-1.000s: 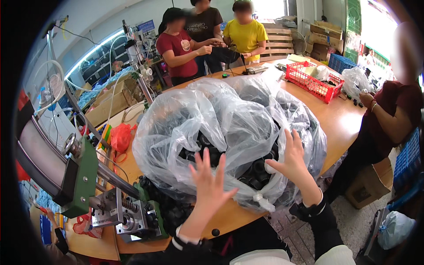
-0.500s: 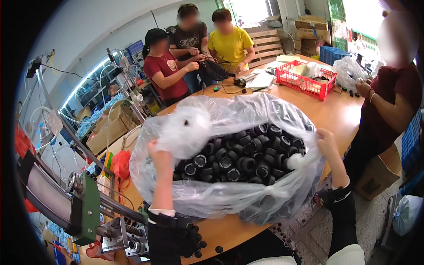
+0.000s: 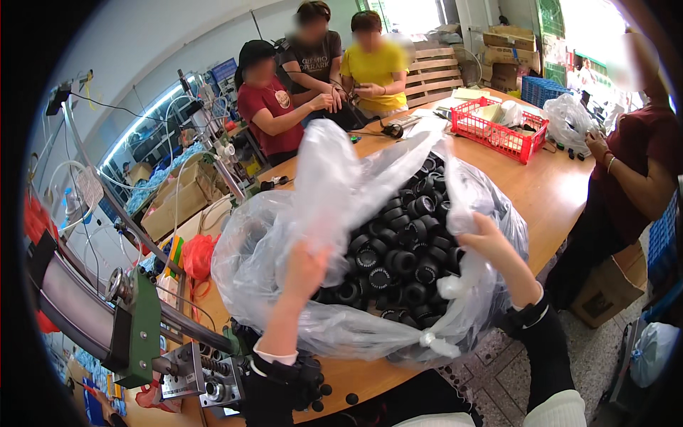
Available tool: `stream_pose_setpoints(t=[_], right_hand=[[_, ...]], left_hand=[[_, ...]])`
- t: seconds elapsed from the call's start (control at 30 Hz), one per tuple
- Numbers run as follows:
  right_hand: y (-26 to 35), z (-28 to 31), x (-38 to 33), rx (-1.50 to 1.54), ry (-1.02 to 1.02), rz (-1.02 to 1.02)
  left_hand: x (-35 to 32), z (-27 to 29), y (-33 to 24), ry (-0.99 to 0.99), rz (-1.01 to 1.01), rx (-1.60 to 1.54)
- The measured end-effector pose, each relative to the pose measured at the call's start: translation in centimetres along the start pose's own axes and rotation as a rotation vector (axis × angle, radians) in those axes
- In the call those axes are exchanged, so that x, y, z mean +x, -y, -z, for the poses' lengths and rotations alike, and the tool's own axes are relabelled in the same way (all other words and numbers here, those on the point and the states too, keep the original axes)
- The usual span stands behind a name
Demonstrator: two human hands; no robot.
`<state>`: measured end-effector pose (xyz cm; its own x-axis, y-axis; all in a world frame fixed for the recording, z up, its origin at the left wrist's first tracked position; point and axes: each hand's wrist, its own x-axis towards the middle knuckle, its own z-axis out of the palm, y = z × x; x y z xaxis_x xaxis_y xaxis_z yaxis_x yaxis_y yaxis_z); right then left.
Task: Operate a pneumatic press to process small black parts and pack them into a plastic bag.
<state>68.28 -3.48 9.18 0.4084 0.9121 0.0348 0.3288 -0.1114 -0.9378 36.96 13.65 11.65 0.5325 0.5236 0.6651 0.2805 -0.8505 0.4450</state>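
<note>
A: Clear plastic bag [image 3: 284,270] of black round parts [image 3: 398,256] sits on the wooden table [image 3: 555,192]; which step?

B: Opening it: left hand [image 3: 302,274] and right hand [image 3: 484,238] each grip the rim; next likely calls for spreading it wider

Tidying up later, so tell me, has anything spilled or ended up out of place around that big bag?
Yes. A few small black round parts lie loose at the near edge of the wooden table, outside the clear plastic bag that both hands hold open. The rest sit piled inside the bag.
</note>
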Motion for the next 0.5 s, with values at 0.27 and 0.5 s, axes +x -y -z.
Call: stream_pose_setpoints(t=[0.27,0.5], right_hand=[[3.0,-8.4,5.3,0.474,0.290,-0.095],[0.0,-6.6,7.1,0.146,0.119,0.103]], left_hand=[[-3.6,-6.8,-6.4,0.431,-0.292,0.087],[-3.0,-4.7,-7.3,0.357,-0.459,0.052]])
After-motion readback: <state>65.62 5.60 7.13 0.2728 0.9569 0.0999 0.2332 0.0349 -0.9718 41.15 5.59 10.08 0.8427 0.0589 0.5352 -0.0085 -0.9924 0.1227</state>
